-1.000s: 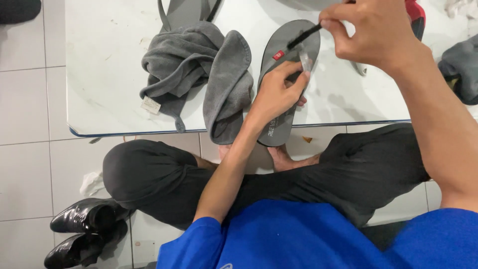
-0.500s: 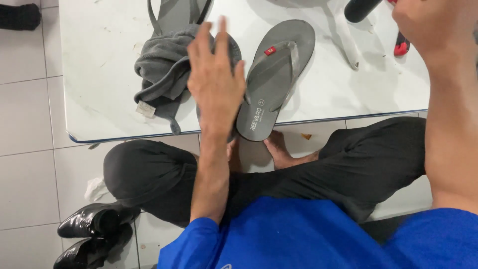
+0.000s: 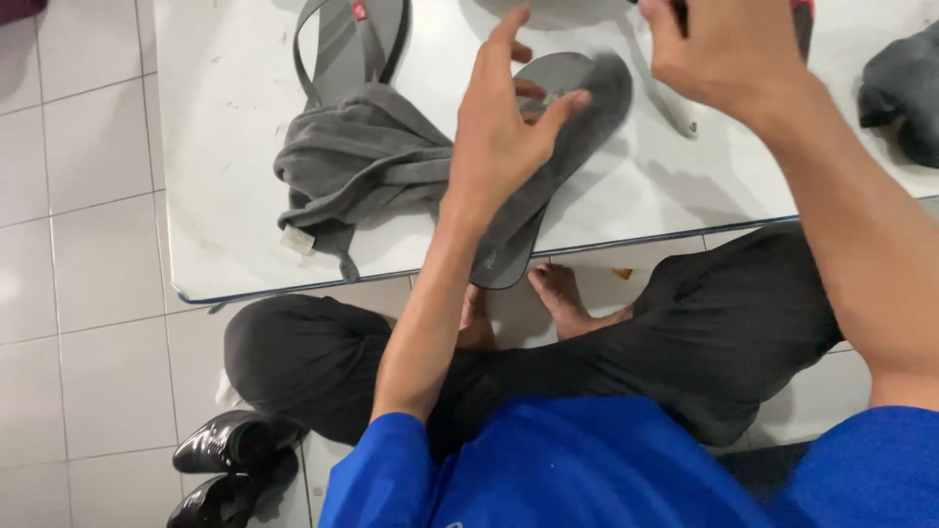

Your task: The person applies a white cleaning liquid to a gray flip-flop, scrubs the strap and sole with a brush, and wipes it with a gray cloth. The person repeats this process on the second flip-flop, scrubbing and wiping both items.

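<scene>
A person seated cross-legged on a tiled floor works over a low white table [image 3: 225, 147], the left hand [image 3: 499, 132] raised with fingers loosely spread above a grey flip-flop [image 3: 548, 176] that lies sole-up and slantwise, its heel end jutting past the table's near edge. The hand hovers over the sandal's middle and covers part of it; motion blur makes it impossible to tell whether the fingertips touch the sole. The right hand [image 3: 724, 59] is up near the top edge, curled shut around a dark object that is cut off by the frame and cannot be identified. To the left, a crumpled grey towel [image 3: 357, 171] sits on the table, lying over the lower end of a second grey flip-flop [image 3: 354, 39], whose straps face up and whose toe end runs out of view. A dark grey cloth [image 3: 905, 88] is cropped at the right edge. Bare feet [image 3: 567, 298] show under the table, and a pair of black shiny shoes [image 3: 230, 460] stands on the floor by the person's left knee.
</scene>
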